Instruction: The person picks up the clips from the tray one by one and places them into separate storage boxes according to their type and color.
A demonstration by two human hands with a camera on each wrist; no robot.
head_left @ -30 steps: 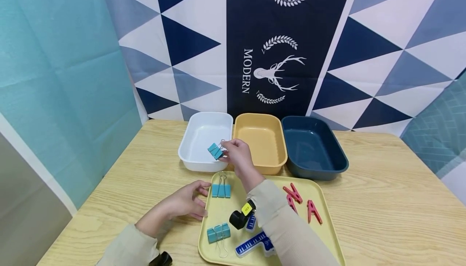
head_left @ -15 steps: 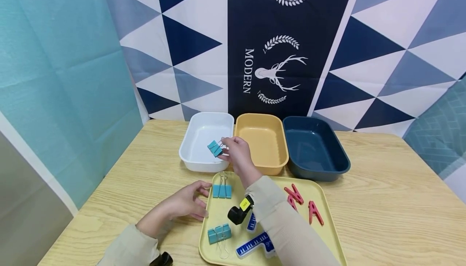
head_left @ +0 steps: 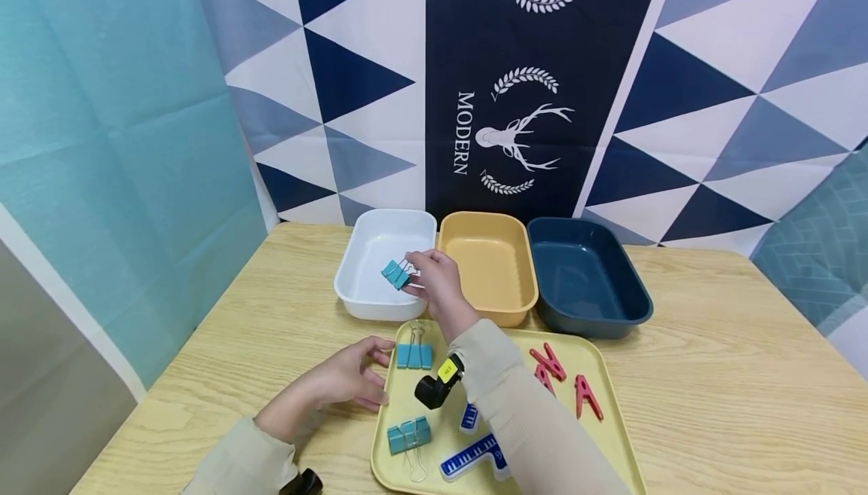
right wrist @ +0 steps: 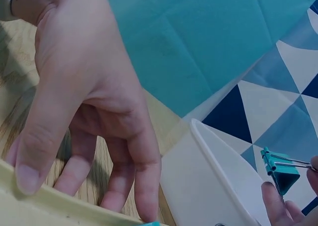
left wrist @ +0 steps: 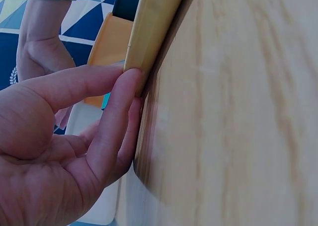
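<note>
My right hand pinches a teal binder clip by its wire handles, above the white bin. The right wrist view shows that clip tilted, its handles between thumb and fingers. At the left side of the yellow tray, my left hand holds the rim, thumb over it and fingers on the outside. In the left wrist view its fingertips meet the tray edge. Two more binder clips lie on the tray, one near its far left corner and another closer.
Right of the white bin stand a yellow-orange bin and a dark blue bin. Red clothespins lie on the tray's right side. Blue-and-white piano-patterned clips are partly hidden by my right forearm. A patterned cloth hangs behind.
My right hand has shifted slightly left and away from me with the binder clip, staying over the white bin. My left hand stays at the tray rim.
</note>
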